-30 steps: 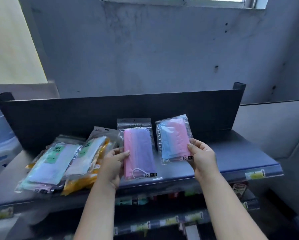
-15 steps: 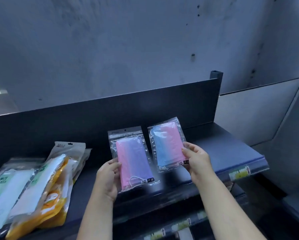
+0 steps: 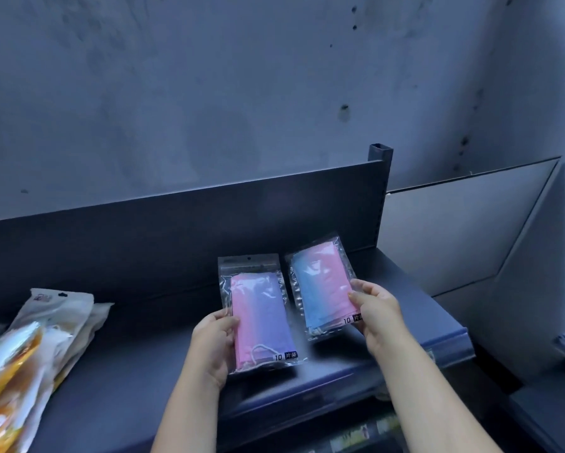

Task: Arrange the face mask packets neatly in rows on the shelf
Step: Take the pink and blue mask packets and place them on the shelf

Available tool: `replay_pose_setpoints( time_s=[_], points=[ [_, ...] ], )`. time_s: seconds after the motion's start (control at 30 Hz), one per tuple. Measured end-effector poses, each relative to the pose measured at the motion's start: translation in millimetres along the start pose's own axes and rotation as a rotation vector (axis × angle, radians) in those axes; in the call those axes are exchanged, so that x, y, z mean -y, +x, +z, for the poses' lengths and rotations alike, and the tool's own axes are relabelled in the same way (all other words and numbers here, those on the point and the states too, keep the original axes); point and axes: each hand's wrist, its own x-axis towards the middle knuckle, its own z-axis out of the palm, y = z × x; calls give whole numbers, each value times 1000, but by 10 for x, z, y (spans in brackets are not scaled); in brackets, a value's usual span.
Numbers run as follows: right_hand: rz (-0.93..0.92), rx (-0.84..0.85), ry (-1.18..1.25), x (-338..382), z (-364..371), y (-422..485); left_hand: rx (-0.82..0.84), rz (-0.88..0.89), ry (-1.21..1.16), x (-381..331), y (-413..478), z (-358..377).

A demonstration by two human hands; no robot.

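Observation:
Two clear face mask packets are held side by side over the dark shelf (image 3: 150, 380). My left hand (image 3: 214, 341) grips the left edge of the pink-and-purple packet (image 3: 260, 317). My right hand (image 3: 377, 317) grips the right edge of the blue-and-pink packet (image 3: 322, 287), which tilts slightly to the left at its top. The two packets nearly touch along their inner edges. Whether they rest on the shelf or hover just above it, I cannot tell.
A loose heap of white, green and orange mask packets (image 3: 29, 351) lies at the shelf's left end. The shelf's dark back panel (image 3: 176, 230) rises behind, ending in a post (image 3: 380, 155) at the right. A grey concrete wall stands beyond. Lower shelves with price labels (image 3: 359, 436) show below.
The view has swung right, pushing the heap toward the left edge. Both hands have carried the two packets rightward along the shelf, keeping them side by side.

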Motion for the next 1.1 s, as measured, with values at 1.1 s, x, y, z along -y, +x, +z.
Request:
replay_pose_setpoints(
  time_s=[1.1],
  points=[
    [-442,101,-1212,416,-1318,1387,-390,341,1118,707,3,2001]
  ],
)
